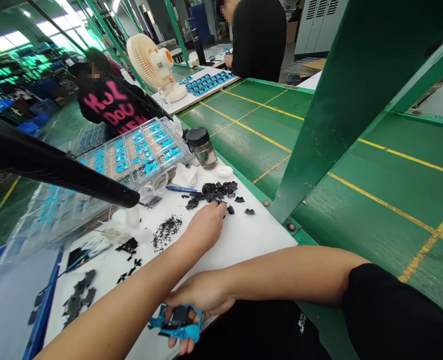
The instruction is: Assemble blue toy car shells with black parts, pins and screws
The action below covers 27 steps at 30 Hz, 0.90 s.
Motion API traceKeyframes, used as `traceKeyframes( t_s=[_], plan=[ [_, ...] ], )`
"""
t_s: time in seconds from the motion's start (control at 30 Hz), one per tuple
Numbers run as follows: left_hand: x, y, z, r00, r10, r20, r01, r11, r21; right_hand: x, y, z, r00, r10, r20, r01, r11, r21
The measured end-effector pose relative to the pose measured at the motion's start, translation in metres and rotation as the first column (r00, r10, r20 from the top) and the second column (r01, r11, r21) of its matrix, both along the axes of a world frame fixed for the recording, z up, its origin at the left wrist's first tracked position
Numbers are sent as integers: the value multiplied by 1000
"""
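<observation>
My left hand (206, 225) reaches across the white work surface (251, 235) to the near edge of a pile of small black plastic parts (216, 192). Its fingertips are pinched together on one black part. Close to my body, my right hand (201, 295) grips a blue plastic frame (178, 325) with a black piece sitting in it. A heap of tiny black slivers (166, 231) lies just left of my left hand. More black parts (79, 295) are scattered at the near left.
Clear trays of blue parts (139, 152) stand at the back left, partly behind a black tube (56, 170). A black-lidded jar (203, 146), a blue pen (182, 189) and a fan (152, 62) are behind. To the right runs a green conveyor (375, 200) with a green post (337, 100). Two other people work further along.
</observation>
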<state>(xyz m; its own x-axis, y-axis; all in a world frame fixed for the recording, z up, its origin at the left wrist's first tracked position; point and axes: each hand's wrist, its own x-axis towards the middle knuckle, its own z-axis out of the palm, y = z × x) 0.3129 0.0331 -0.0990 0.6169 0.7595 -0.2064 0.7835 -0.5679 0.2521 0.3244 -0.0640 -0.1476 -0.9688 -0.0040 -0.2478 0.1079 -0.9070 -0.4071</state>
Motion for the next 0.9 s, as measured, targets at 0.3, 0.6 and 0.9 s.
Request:
traceKeyframes(
  t_s=[0.3, 0.6, 0.9],
  plan=[
    [-86, -24, 47, 921, 351, 166, -352, 936, -24, 13, -4, 18, 992, -121, 31, 119, 991, 57],
    [-252, -147, 31, 584, 793, 171, -791, 604, -99, 27, 0, 44, 958, -191, 214, 180, 981, 71],
    [-271, -176, 2, 484, 754, 444, -833, 552, -30, 28, 1, 50, 938, -186, 293, 184, 982, 32]
  ],
)
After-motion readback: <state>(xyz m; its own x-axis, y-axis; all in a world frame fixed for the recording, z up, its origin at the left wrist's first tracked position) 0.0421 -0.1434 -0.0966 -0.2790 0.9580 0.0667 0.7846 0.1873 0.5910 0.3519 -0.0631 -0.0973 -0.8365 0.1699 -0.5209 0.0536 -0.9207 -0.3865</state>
